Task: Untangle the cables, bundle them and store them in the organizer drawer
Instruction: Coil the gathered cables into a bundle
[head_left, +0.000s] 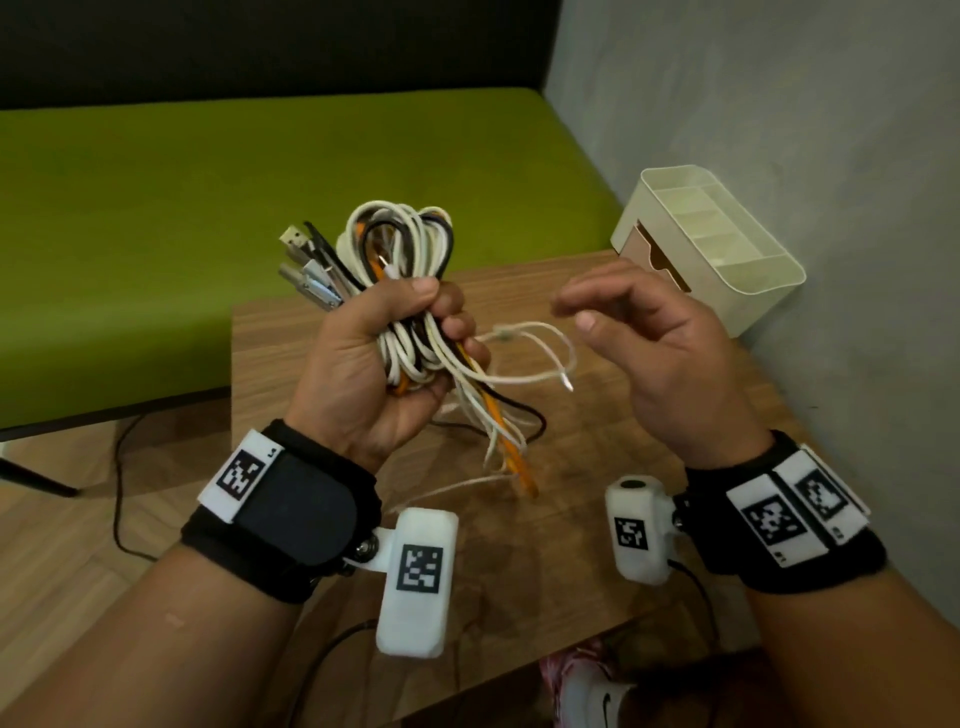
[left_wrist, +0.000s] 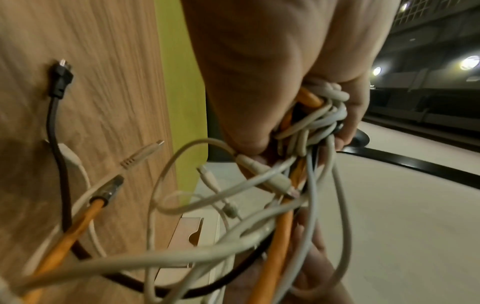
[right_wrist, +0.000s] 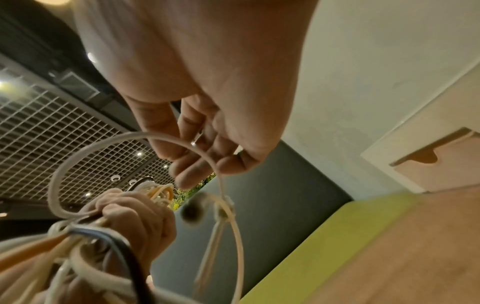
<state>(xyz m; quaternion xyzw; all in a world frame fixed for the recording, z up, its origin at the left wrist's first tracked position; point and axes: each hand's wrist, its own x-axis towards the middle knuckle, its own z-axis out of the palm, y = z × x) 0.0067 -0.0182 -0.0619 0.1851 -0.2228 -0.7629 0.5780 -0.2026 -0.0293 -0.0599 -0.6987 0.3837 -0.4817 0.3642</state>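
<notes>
My left hand (head_left: 441, 317) grips a tangled bundle of white, orange and black cables (head_left: 400, 244) above the wooden table (head_left: 571, 545). Loops stand above the fist, and several USB plugs (head_left: 306, 265) stick out at its upper left. Loose ends hang to the table, among them an orange cable (head_left: 522, 467) and a black plug (left_wrist: 61, 78). A thin white cable loop (head_left: 540, 353) juts right from the fist. My right hand (head_left: 576, 314) hovers beside that loop with relaxed fingers, holding nothing. The cream organizer (head_left: 753, 291) stands at the table's back right, its wood-fronted drawer (head_left: 662, 262) facing left.
A green bench (head_left: 208, 208) runs behind and left of the table. A grey wall (head_left: 779, 104) closes the right side, right behind the organizer. A thin black wire (head_left: 119, 493) trails over the floor at the left, and a shoe (head_left: 592, 691) shows below the table's front edge.
</notes>
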